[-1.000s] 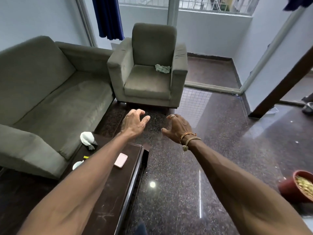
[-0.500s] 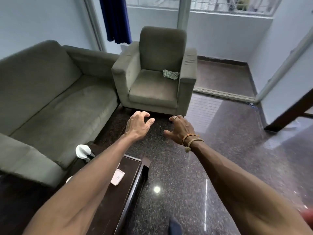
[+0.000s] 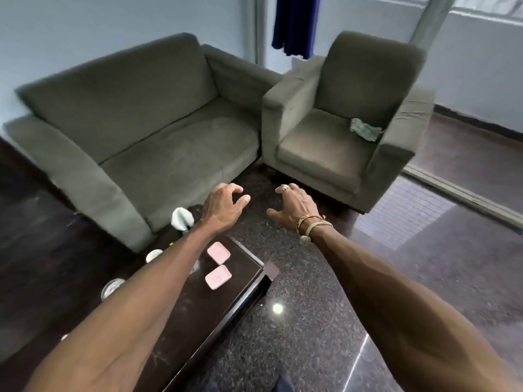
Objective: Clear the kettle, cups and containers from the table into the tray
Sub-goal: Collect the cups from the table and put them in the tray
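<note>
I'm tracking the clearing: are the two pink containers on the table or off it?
On it. The farther pink container and the nearer pink container both lie flat on the dark table, untouched.

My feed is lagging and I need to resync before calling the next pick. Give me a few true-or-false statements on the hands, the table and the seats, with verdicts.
1. The left hand and the right hand both hold nothing. True.
2. A pink container lies on the table, with a second pink container beyond it. True.
3. The armchair has a bare seat. False: a crumpled cloth lies on it.
4. The left hand grips the white object on the table. False: the hand is past it, not touching it.
5. The right wrist is bare. False: it wears bracelets.
</note>
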Tool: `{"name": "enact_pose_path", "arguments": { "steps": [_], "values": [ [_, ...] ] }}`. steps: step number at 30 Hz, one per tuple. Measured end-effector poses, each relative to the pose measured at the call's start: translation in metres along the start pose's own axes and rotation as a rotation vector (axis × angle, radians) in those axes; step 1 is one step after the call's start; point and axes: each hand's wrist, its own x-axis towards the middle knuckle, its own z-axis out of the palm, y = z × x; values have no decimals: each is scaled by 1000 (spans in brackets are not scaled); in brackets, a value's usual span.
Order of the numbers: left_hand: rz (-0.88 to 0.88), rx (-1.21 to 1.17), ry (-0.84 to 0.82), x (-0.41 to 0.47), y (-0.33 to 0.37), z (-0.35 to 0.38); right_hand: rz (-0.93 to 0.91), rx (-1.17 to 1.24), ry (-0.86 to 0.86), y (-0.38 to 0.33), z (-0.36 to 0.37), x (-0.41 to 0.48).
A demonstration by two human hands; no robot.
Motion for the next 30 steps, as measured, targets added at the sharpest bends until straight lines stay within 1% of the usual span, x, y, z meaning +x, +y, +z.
{"name": "enact_pose_path", "arguments": {
  "steps": [5,9,14,19,23,30],
  "values": [
    [-211,19,79,-19,-80,-38,-149,1,-119,-76,41,21],
    [-335,10,115,-35,-136,-69,-245,-25,-213,-137,65,30],
    [-418,7,176,-56,-191,-118,-362,-6,-208,-218,81,46],
    [-477,-11,263,-71,-235,-161,-470,6,-244,-287,96,56],
    [-570,-14,293,-89,-269,-164,-540,-15,-291,-319,124,60],
    [-776,-102,294,-115,-307,-125,-653,-124,-454,-327,192,73]
  ]
}}
